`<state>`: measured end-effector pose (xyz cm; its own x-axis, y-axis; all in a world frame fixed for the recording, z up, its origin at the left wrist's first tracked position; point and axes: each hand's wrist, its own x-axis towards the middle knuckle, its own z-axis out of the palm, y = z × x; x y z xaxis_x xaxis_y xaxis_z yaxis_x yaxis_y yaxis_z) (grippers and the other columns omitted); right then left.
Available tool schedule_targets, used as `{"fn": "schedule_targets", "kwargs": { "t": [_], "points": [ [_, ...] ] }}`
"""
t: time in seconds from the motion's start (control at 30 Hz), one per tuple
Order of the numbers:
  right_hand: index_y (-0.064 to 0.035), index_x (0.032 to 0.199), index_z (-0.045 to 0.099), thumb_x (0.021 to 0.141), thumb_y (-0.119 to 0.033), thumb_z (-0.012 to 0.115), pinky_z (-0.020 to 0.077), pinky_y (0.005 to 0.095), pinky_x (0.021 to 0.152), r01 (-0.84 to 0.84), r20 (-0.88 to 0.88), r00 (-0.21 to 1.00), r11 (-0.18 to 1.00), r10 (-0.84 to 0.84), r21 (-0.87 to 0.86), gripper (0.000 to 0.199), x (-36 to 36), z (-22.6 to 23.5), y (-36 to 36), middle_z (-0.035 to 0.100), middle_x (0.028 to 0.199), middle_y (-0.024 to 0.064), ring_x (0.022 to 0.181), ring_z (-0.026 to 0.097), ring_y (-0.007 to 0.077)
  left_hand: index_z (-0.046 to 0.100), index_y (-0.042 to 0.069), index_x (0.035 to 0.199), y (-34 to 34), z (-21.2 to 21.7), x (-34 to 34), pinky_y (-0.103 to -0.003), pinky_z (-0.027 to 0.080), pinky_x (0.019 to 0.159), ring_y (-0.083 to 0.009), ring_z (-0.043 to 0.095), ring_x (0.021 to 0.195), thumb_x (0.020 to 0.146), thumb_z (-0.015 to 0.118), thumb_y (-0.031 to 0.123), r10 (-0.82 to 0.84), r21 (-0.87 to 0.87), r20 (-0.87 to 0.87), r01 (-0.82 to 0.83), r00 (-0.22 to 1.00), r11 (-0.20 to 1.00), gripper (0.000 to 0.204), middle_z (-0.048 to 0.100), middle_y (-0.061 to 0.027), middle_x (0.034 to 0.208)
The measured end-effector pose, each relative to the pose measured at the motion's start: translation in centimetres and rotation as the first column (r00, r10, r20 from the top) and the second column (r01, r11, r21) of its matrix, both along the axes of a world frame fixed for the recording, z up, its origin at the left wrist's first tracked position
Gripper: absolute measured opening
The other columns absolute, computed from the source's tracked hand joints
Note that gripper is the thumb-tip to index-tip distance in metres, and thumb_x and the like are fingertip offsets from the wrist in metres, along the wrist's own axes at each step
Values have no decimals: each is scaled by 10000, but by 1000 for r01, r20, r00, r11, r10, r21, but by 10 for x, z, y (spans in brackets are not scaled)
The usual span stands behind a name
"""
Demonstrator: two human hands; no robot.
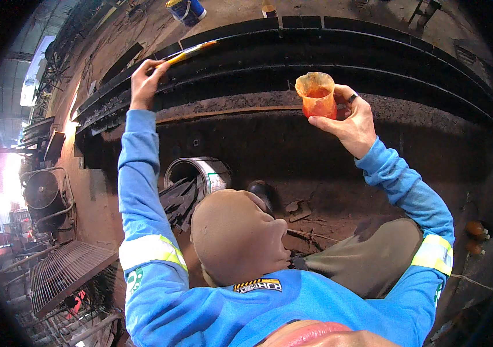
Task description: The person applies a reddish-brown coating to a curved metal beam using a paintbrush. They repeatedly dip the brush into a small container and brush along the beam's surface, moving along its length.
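Note:
My left hand (146, 82) pinches the handle of a paintbrush (187, 53), which points away to the right with its orange-stained tip over a long black steel beam (235, 59). The bristles lie close to the beam's upper flange; whether they touch it I cannot tell. On the other side, my right hand (353, 120) is wrapped around a small cup (317, 103) smeared with orange-red paint. The cup is tilted so that its mouth and the paint inside show. It is held above the near edge of the beam.
An overturned paint pail (207, 173) with dark strips in its mouth lies by my knee. Past the beam stands a blue bucket (186, 11). A floor fan (44, 191) and a metal grate (70, 272) are on the left. Orange round objects (476, 230) lie at far right.

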<state>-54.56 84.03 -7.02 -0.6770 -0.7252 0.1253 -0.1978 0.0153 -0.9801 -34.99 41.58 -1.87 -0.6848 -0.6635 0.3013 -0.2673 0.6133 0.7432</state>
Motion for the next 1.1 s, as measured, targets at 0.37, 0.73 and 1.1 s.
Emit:
{"fn": "schedule_targets", "kwargs": {
  "t": [0.37,0.73,1.1],
  "points": [
    [-31,1233,591,660,-159,901,504,327,948,-53,19,998,998,52,41,664,2,1,0,624,1111,99,1050,608,192,700,22,964,26,-1,-40,-234,476,746,-99,601,793,852,771,210,-165,-52,56,168,985,984,231,679,-52,873],
    [-13,1230,587,661,-145,900,501,316,949,-74,41,996,997,73,24,664,-2,-4,1,627,1110,91,1036,613,187,675,32,968,13,0,36,-211,461,753,-76,583,801,867,758,169,-26,148,-118,43,993,988,189,646,-21,872],
    [-20,1202,612,651,-155,894,487,326,956,-77,29,997,997,77,-11,634,0,-9,1,626,1108,93,1053,599,197,689,9,1042,83,-9,-21,-297,500,854,-168,655,915,877,715,108,-21,-323,-181,-39,983,946,194,706,-90,977]
  ]
}}
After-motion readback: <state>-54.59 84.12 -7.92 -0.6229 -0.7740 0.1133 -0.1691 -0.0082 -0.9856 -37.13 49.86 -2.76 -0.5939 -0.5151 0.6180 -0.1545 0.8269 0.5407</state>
